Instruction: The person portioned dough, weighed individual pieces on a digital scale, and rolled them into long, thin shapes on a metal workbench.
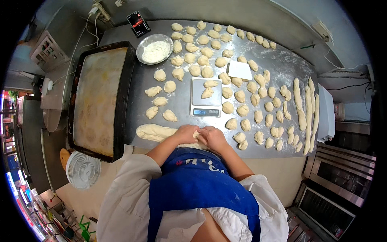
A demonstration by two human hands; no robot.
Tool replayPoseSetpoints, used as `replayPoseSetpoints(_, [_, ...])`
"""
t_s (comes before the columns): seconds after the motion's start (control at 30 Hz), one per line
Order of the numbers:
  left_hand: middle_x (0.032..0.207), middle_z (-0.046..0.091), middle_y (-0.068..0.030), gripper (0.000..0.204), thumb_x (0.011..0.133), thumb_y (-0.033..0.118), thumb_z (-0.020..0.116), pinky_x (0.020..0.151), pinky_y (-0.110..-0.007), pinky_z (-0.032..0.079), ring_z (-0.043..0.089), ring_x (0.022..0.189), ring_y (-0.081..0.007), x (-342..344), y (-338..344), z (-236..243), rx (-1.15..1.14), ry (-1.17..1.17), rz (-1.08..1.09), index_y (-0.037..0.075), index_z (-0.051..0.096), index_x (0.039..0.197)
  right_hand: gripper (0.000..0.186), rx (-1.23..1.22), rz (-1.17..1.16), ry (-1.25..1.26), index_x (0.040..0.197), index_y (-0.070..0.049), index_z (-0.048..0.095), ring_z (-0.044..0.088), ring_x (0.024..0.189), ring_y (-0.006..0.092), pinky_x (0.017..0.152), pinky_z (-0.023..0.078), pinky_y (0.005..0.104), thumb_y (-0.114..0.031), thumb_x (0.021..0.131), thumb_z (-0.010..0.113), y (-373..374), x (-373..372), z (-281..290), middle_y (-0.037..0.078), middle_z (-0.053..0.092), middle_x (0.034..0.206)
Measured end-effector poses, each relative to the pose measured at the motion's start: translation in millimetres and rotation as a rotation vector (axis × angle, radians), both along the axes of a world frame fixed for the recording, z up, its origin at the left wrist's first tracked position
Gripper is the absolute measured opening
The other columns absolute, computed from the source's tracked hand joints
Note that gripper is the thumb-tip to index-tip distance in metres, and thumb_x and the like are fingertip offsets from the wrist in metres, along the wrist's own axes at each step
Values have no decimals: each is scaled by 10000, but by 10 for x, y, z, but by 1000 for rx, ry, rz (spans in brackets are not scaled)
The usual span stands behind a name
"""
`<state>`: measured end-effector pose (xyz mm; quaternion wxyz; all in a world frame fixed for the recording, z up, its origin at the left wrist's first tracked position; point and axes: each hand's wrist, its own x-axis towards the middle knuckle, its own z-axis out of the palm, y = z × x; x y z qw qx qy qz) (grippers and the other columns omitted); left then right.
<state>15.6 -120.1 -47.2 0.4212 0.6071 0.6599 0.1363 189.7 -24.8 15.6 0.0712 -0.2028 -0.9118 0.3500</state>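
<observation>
A thick roll of dough (153,132) lies along the near edge of the steel table, running under my hands. My left hand (186,134) is closed around the roll near its right end. Against it, my right hand (213,138) is closed on the dough, with a small bit showing between the two hands. Just beyond them stands a digital kitchen scale (196,113) with a lit display. Two small dough pieces (207,93) rest on its plate. My fingers partly hide the dough they grip.
Many dough lumps (242,110) cover the floured table (181,117). Long dough strips (308,117) lie at the right. A white square piece (240,70) sits among the lumps. At the left are a bowl of flour (155,50), a phone (138,24) and stacked baking trays (98,101).
</observation>
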Motion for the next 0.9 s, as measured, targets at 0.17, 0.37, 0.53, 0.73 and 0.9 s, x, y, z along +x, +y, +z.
replayPoseSetpoints(0.17, [1072, 667, -167, 543, 720, 366, 756, 915, -445, 488, 622, 1039, -357, 20, -34, 54, 7, -7, 5, 109, 619, 1178, 239, -70, -255, 49, 1049, -55, 707, 659, 870, 368, 750, 532, 424, -216, 881, 654, 395, -58, -59, 164, 690, 950])
replayPoseSetpoints(0.37, [1144, 616, -138, 468, 810, 342, 737, 935, -440, 472, 587, 1085, -339, 22, 442, 338, 151, -80, 415, 94, 604, 1184, 195, 145, -453, 100, 1058, -69, 689, 625, 974, 356, 812, 517, 439, -93, 881, 610, 1351, -468, -121, 158, 663, 1029])
replayPoseSetpoints(0.53, [1159, 560, -160, 497, 792, 277, 781, 947, -424, 450, 551, 1095, -333, -27, 1172, 413, 377, 239, 633, 32, 572, 1171, 173, 443, -172, 217, 1004, -54, 662, 579, 1050, 358, 883, 493, 446, -82, 835, 638, 1842, -870, -323, 151, 631, 1056])
replayPoseSetpoints(0.73, [1091, 597, -147, 403, 805, 223, 774, 889, -428, 473, 575, 1027, -338, -105, 1389, 232, 415, 348, 402, 53, 581, 1115, 248, -249, -613, 178, 1122, -33, 640, 658, 926, 349, 809, 527, 386, -129, 893, 625, 1692, -590, -40, 166, 682, 1037])
replayPoseSetpoints(0.9, [1173, 622, -140, 361, 893, 113, 668, 849, -365, 529, 648, 1014, -263, 52, 1482, 281, 244, -310, 627, 28, 545, 1223, 255, -360, -910, 442, 1162, -25, 639, 651, 860, 176, 768, 518, 313, -148, 947, 577, 1362, -26, -228, 114, 689, 989])
